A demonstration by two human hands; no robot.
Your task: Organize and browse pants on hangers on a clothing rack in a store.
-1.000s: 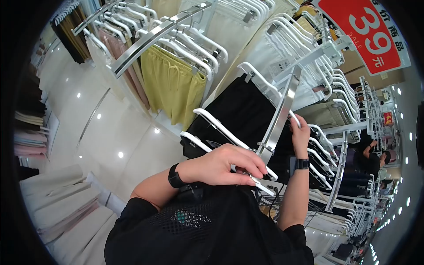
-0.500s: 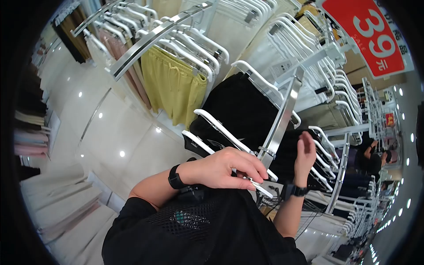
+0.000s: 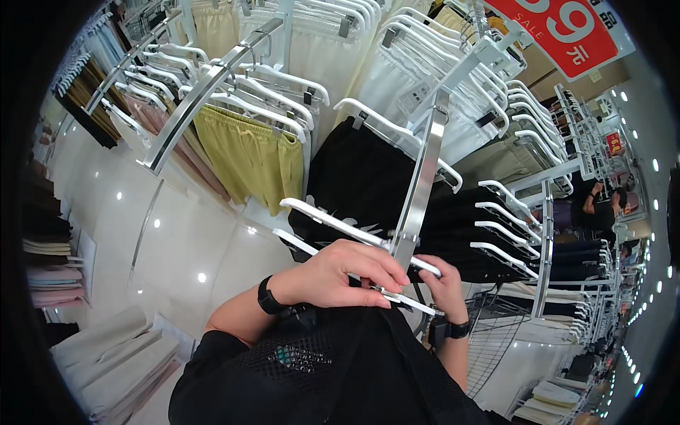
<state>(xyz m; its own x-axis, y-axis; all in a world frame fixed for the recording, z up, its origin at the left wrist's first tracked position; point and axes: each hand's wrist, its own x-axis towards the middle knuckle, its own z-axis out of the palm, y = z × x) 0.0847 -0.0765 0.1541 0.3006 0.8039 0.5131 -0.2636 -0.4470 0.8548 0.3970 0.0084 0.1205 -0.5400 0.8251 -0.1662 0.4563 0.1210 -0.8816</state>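
Note:
My left hand (image 3: 350, 273) is closed on the middle of a white hanger (image 3: 418, 304) close to my body, just below the front end of a metal rail (image 3: 419, 184). At the right end of a second white hanger (image 3: 340, 225), my right hand (image 3: 446, 287) pinches the tip with thumb and fingers. That hanger crosses under the rail's end. Black pants (image 3: 354, 170) hang behind it from another white hanger (image 3: 379, 122) on the same rail.
Yellow-green shorts (image 3: 248, 156) hang on a rail at the left. More white hangers (image 3: 506, 230) with dark clothes are at the right. A wire cart (image 3: 489, 340) stands right of my right hand. A red sale sign (image 3: 567, 35) is above. Two people are far right.
My right hand has moved down and left from open air onto a hanger's end. My left hand keeps its hold. The view has shifted, and racks appear farther left.

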